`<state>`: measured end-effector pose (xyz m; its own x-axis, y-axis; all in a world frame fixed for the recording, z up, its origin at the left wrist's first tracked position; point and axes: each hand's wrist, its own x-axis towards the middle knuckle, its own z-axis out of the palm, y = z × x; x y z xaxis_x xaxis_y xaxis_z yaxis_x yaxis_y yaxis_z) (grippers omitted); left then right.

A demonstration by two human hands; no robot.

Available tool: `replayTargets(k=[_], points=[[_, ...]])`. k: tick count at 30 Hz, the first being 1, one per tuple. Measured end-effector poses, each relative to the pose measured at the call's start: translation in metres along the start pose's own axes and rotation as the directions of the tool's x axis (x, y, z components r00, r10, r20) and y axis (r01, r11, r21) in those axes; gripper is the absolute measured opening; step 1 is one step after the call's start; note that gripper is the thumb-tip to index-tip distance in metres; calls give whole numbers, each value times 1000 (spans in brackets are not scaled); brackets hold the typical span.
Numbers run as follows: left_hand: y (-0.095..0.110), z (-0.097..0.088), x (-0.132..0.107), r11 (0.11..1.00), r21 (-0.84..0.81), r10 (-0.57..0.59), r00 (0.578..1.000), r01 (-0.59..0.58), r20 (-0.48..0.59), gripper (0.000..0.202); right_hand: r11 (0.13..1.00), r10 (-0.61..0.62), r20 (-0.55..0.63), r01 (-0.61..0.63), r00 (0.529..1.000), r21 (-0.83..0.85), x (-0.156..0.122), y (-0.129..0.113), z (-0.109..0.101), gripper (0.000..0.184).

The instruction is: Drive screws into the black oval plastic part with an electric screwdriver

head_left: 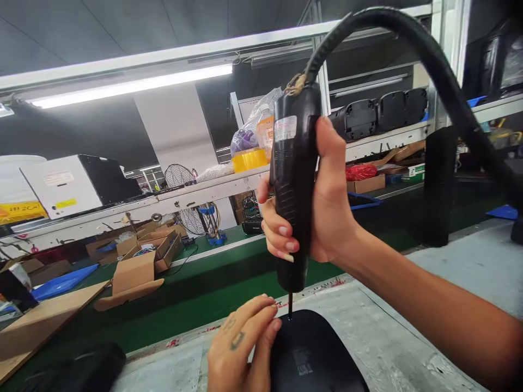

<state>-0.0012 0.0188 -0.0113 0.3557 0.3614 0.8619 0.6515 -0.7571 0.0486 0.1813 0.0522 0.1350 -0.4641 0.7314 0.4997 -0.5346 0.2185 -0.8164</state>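
— What can't you make out?

— The casing [314,354] runs off the bottom edge, so its full shape is hidden. The print on it is too small to read. The left hand [241,345] is cut off at the wrist, and whether its pinched fingertips hold a screw I cannot tell.

— And the driver [294,185]?

— Black, upright, ribbed along the grip, with a worn label near the top. A thick black hose [429,60] arches from its top out to the right edge. The thin bit [290,306] meets the casing's far edge.

— The hands?

— The right hand [322,207] is wrapped tight round the driver, thumb up the side. The left is nearly closed, fingertips pinched just beside the bit, resting on the casing.

— Where does the casing lie?

— On the grey bench [408,326], near its front edge, beside the green belt [204,294].
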Motion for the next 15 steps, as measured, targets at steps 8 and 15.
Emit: replayTargets(k=[8, 15], points=[[7, 18, -8, 922, -221, -331, 943, 317, -26, 41, 995, 64, 67, -68, 996, 67, 8, 17, 0, 89], [-1, 14, 1, 979, -128, -145, 984, 157, 100, 14, 984, 140, 135, -153, 981, 89, 18, 25, -5, 93]])
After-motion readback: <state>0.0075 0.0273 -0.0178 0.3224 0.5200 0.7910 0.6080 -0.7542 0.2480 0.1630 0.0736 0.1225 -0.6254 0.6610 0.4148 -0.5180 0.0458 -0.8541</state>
